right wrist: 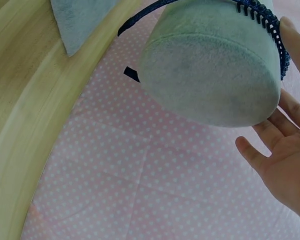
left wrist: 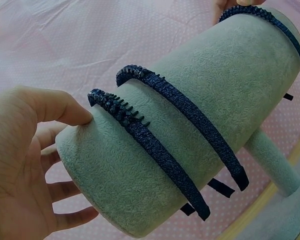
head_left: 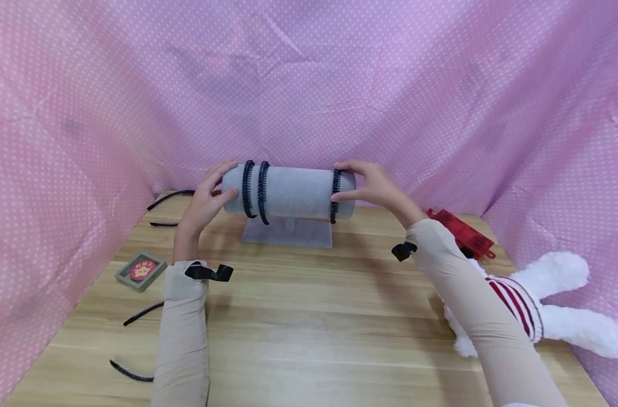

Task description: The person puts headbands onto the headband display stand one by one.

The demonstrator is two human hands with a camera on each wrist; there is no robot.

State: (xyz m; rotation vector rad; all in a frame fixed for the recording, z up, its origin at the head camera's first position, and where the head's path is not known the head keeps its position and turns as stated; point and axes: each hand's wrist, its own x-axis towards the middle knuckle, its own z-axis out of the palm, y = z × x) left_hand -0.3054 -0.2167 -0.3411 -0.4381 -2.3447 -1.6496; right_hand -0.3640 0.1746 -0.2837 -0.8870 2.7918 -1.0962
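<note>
A grey, plush-covered cylindrical headband stand (head_left: 301, 192) carries three dark navy headbands with toothed inner edges. Two of them, the left headband (left wrist: 152, 150) and its neighbour (left wrist: 190, 112), sit close together near the left end. The third headband (head_left: 336, 195) loops round the right end. My left hand (head_left: 204, 198) grips the stand's left end, thumb on the plush and fingers behind it. At the other end, my right hand (head_left: 372, 186) holds the third headband between thumb and forefinger; its other fingers (right wrist: 282, 122) spread behind the cylinder.
On the table's left lie several loose dark headbands (head_left: 143, 312) and a small framed star picture (head_left: 142, 270). A red translucent case (head_left: 461, 233) and a white plush toy (head_left: 563, 277) with a striped garment lie at right. Pink dotted cloth (head_left: 309, 85) hangs behind and at both sides.
</note>
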